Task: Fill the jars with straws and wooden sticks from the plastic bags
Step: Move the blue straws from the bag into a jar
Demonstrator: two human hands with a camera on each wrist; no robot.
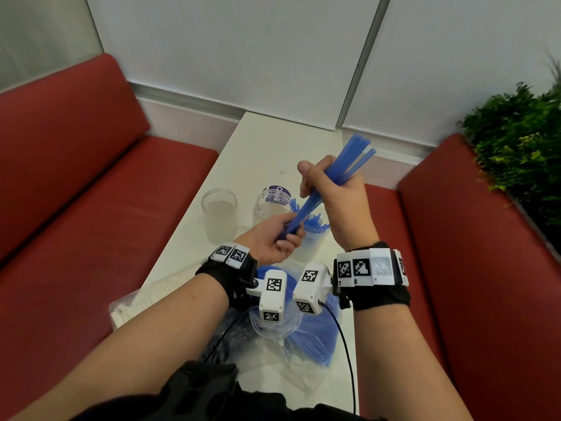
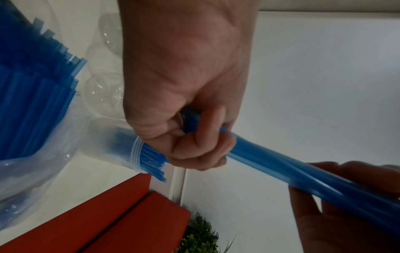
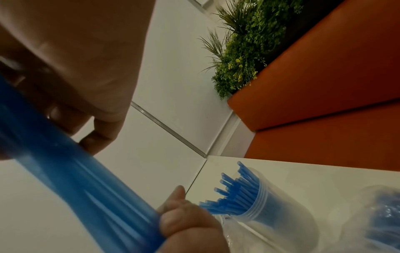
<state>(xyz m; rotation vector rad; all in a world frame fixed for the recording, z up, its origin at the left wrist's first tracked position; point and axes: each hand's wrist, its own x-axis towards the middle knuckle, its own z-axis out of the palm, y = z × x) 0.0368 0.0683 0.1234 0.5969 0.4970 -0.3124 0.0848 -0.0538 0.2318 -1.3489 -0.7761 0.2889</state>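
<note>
The bag (image 1: pixel 303 338) lies below my wrists; both hands, left (image 1: pixel 273 238) and right (image 1: pixel 337 199), grip straws (image 1: pixel 328 183) to square them for the jar (image 1: pixel 309 235) beneath.

In the head view the left hand (image 1: pixel 274 238) hides the lower end of the blue straw bundle (image 1: pixel 331 183). The wrist cameras cover part of the bag of straws (image 1: pixel 315 338). The straw-filled jar (image 1: pixel 312 238) sits largely behind both hands. The purple jar label (image 1: pixel 277 194) is too blurred to read.
</note>
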